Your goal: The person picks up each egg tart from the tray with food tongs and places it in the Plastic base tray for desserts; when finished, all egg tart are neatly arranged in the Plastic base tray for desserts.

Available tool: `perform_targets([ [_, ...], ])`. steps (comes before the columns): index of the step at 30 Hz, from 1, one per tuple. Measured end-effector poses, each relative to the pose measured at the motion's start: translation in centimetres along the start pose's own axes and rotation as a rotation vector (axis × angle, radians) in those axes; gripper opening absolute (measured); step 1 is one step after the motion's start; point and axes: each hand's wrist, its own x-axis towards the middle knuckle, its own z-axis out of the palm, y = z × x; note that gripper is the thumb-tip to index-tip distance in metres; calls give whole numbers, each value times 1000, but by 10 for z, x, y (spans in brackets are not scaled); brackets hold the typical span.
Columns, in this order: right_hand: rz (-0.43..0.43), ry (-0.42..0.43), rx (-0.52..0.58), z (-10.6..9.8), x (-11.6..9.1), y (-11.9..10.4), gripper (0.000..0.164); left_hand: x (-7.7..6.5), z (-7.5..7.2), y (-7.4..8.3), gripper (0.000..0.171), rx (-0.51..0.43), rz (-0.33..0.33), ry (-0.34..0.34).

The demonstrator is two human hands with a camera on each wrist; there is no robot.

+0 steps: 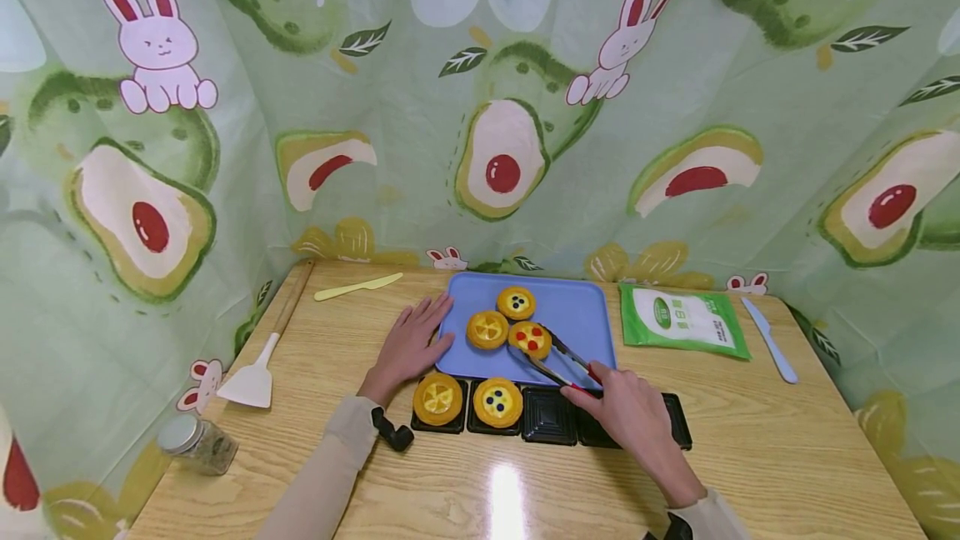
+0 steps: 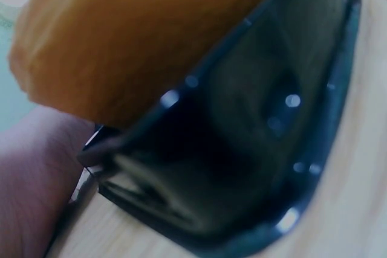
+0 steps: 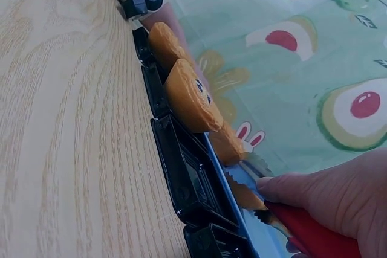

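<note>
Two pastries sit nearest — an orange-wedge-topped round tart [image 1: 437, 399] and a blueberry-topped round tart [image 1: 498, 402] — in the left end of a row of square black plastic cups [image 1: 550, 419]. From the left wrist, one pastry's brown side looms over a glossy cup wall, fingers out of sight; only the head view shows the left hand [image 1: 411, 348] relaxed, fingers extended over the left edge of a blue rectangular tray [image 1: 577, 307]. The right hand [image 1: 633, 411] grips red-handled tongs [image 3: 317, 234], whose arms stand parted around a red-topped round tart [image 1: 534, 338] on the tray. The right wrist view adds the tongs' serrated metal edges and the thumb against them — how firmly they pinch, I cannot tell. Beyond lie another orange-wedge tart [image 1: 487, 330] and, farther, another blueberry tart [image 1: 516, 302]. A green-and-white plastic packet [image 1: 684, 321] rests right of the tray.
</note>
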Motion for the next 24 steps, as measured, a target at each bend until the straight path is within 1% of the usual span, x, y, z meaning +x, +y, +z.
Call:
perform_targets([
  [7,-7,12,-9,-3,-2,0,50,0,-1,1,70,1,-1,-4],
  [18,-4,21,-7,-14,-9,-1,51,-1,-2,3,69,-8,-7,3],
  [24,26,13,4,-23,-15,-2,47,0,-1,2,69,-5,-9,2],
])
